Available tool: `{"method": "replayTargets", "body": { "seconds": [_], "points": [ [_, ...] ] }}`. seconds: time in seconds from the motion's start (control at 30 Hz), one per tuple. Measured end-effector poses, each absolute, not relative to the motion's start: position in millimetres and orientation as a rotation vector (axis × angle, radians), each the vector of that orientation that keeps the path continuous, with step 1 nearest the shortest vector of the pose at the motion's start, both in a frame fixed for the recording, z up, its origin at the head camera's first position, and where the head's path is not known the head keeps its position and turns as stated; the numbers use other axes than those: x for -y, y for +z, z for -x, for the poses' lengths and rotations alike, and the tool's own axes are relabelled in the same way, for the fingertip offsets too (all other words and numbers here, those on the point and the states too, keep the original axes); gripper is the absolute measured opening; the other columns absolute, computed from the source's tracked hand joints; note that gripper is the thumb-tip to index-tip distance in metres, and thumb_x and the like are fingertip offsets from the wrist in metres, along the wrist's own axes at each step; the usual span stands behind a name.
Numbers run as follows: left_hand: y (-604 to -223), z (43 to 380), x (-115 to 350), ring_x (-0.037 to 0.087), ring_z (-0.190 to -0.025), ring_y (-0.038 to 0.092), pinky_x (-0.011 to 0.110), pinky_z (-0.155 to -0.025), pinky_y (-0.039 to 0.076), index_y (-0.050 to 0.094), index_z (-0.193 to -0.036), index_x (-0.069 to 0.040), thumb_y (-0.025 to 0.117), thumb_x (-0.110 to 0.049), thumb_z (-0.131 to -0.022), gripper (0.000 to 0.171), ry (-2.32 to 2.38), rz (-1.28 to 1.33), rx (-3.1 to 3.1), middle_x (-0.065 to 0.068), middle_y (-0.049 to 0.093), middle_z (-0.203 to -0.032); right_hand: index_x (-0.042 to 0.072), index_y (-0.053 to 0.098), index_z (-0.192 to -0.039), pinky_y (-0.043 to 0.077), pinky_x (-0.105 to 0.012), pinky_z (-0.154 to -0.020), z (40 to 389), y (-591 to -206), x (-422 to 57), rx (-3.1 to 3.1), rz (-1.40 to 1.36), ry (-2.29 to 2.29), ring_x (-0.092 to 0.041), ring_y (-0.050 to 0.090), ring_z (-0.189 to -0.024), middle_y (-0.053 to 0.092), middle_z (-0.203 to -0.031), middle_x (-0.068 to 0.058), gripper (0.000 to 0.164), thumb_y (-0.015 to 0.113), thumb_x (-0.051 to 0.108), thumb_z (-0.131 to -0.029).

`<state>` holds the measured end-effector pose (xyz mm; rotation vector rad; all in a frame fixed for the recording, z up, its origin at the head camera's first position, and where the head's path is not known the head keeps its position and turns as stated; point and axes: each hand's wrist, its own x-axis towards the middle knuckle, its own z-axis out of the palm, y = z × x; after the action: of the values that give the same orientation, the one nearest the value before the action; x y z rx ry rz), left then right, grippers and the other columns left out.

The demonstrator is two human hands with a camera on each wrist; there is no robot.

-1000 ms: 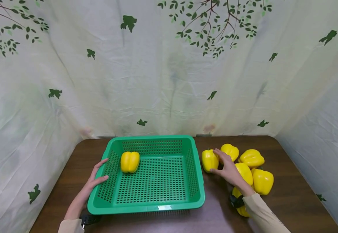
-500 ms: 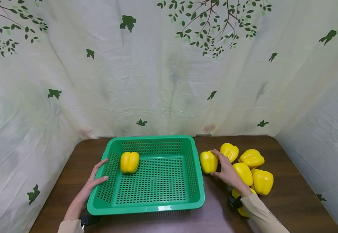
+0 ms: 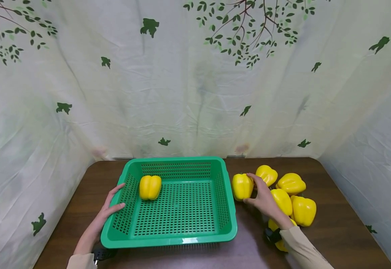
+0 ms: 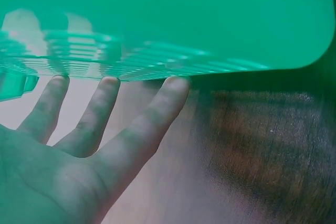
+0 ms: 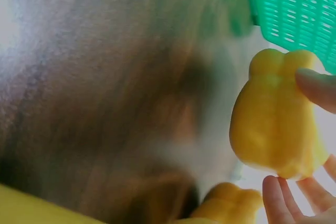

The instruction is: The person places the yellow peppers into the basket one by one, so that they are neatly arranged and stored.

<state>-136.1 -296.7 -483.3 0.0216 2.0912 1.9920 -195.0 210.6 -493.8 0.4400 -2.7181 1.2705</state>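
Observation:
A yellow bell pepper point(image 3: 242, 187) is just right of the green basket point(image 3: 168, 243), between the thumb and fingers of my right hand point(image 3: 263, 197). In the right wrist view the thumb lies on one side of this bell pepper point(image 5: 275, 121) and the fingertips touch its opposite end. My left hand point(image 3: 107, 206) rests against the basket's left side, with thumb and index finger spread over the rim. In the left wrist view its fingers point(image 4: 149, 121) are extended, their tips touching the basket wall point(image 4: 199, 19). Another yellow bell pepper point(image 3: 150, 187) lies inside the basket, near the back left.
Several more yellow bell peppers point(image 3: 304, 210) lie grouped at the right of the dark wooden table point(image 3: 343, 239), some close behind and under my right forearm. A white curtain point(image 3: 182, 97) with leaf prints hangs along the table's back and sides.
The held bell pepper and my right hand have shifted very slightly, staying beside the basket. My left hand and the basket have kept their places.

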Motion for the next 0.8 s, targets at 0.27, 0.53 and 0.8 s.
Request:
{"method": "replayTargets", "body": {
  "seconds": [0.27, 0.53, 0.8],
  "points": [
    [-485, 136, 297, 0.046, -0.121, 0.029, 0.044, -0.084, 0.047, 0.012, -0.150, -0.032, 0.040, -0.022, -0.101, 0.057, 1.995, -0.033, -2.103, 0.017, 0.002, -0.150, 0.002, 0.035, -0.141, 0.041, -0.054, -0.095, 196, -481, -213, 2.695, -0.431, 1.313, -0.039, 0.043, -0.119, 0.037, -0.137, -0.021, 0.085, 0.083, 0.003, -0.070],
    [-485, 136, 297, 0.046, -0.121, 0.029, 0.043, -0.084, 0.047, 0.012, -0.149, -0.032, 0.040, -0.023, -0.101, 0.056, 1.988, -0.012, -2.105, 0.018, 0.001, -0.150, 0.004, 0.032, -0.144, 0.041, -0.056, -0.094, 195, -472, -218, 2.661, -0.455, 1.374, -0.041, 0.042, -0.118, 0.033, -0.137, -0.021, 0.087, 0.083, 0.007, -0.073],
    [-483, 136, 296, 0.046, -0.120, 0.031, 0.044, -0.083, 0.047, 0.012, -0.149, -0.033, 0.040, -0.023, -0.101, 0.056, 1.983, -0.005, -2.107, 0.018, 0.001, -0.150, 0.007, 0.031, -0.144, 0.041, -0.055, -0.094, 192, -457, -216, 2.650, -0.467, 1.388, -0.039, 0.042, -0.119, 0.032, -0.136, -0.019, 0.086, 0.082, 0.014, -0.075]
  ]
}}
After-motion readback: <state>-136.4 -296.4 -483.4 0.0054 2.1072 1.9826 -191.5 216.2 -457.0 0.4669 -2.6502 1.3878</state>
